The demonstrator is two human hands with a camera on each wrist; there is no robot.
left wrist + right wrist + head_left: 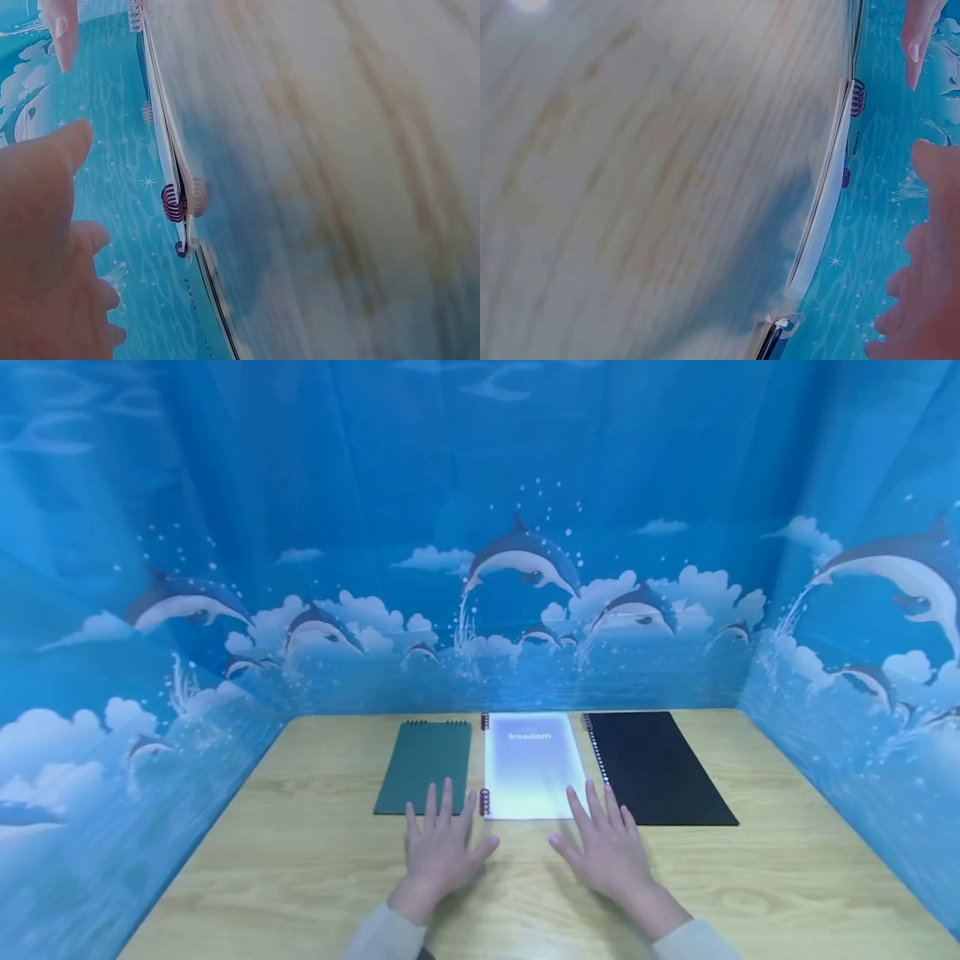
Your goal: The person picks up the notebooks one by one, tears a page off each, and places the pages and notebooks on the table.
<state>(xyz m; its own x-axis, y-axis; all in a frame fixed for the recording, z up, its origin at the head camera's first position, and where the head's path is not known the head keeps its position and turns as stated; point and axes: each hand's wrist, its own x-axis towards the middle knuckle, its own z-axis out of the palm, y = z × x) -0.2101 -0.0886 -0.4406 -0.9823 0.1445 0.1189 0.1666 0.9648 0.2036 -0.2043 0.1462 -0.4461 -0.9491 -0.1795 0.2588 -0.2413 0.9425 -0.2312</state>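
Note:
Three spiral-bound notebooks lie side by side on the wooden table: a small green one (426, 767), a pale lilac and white one (531, 777) with the word "freedom" and red coils, and a larger black one (656, 764). My left hand (441, 853), fingers spread, is raised over the table by the green notebook's near edge. Likewise spread, my right hand (611, 857) is held up between the pale and black notebooks' near edges. Neither hand holds anything. In the wrist views, the left hand (37, 247) and right hand (934, 277) appear apart from the tabletop.
The wooden table (285, 868) has blue curtains (375, 485) printed with dolphins and clouds at its back, left and right. The notebooks sit near the table's back edge. Light-coloured sleeves (386, 935) cover the forearms.

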